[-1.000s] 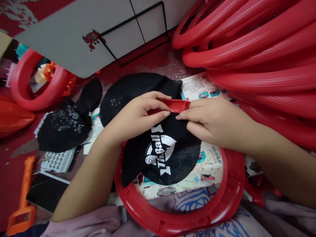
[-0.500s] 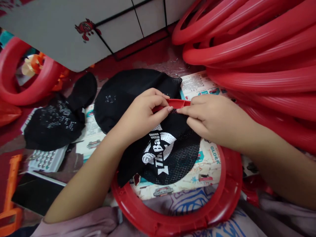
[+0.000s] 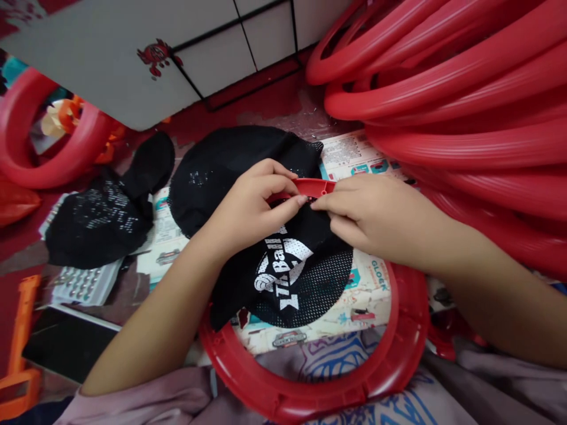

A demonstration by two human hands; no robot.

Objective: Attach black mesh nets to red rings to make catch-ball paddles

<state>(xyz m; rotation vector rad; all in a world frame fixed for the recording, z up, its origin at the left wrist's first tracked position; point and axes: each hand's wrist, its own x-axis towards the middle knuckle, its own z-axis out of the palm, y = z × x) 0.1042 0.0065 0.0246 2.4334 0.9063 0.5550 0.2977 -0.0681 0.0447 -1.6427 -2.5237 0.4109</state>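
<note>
A red plastic ring (image 3: 266,386) rests across my lap, its channelled far rim rising between my hands. Black mesh cloth (image 3: 328,289) with a white "The Ball" print hangs inside the ring, its upper edge at that far rim. My left hand (image 3: 259,203) is closed, fingers behind the rim and thumb on the cloth edge. Opposite it, my right hand (image 3: 376,212) pinches the rim and cloth, its index fingertip close to the left thumb. Small details under the fingertips are hidden. Another black mesh piece (image 3: 230,171) lies just beyond.
Large red rings (image 3: 465,88) are piled at right. At left lie a black mesh bundle (image 3: 101,218), a clear tray (image 3: 88,286) of small round parts, a dark tablet-like slab (image 3: 66,342) and an orange plastic frame (image 3: 22,330). A white panel (image 3: 110,65) stands behind, and printed cardboard (image 3: 345,156) lies beneath.
Both hands keep their hold at the rim. The right hand and the ring have shifted slightly left in view, and the fingertips are a little closer together.
</note>
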